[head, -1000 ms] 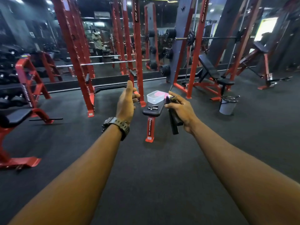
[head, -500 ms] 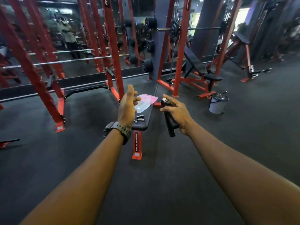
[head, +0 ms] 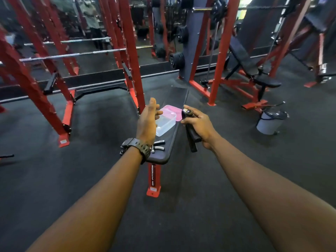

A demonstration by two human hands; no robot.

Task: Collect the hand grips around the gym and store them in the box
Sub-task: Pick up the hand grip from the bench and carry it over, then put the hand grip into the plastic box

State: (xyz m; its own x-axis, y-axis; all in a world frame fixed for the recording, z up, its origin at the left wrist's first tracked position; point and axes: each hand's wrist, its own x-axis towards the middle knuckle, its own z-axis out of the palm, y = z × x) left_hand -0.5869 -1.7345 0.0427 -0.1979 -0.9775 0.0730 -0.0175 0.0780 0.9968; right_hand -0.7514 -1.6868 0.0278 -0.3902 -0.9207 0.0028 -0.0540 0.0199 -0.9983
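1. Your right hand [head: 201,127] was clamped around a black hand grip [head: 190,131], fingers curled over its two handles, its metal spring coil up by your thumb.
2. Your left hand [head: 148,121] hung empty, fingers straight and apart, in front of the clear plastic box [head: 166,122].
3. The box sat mid-bench [head: 172,140], its pink lid [head: 179,113] beyond it; more hand grips [head: 158,145] lay near the bench's near end.
4. Judged light, stiff and springy: you did best holding both handles together.

Your right hand [head: 199,125] grips a black hand grip [head: 190,135]. Your left hand [head: 148,122], fingers relaxed, is before the clear box [head: 166,125] on the bench [head: 163,155]
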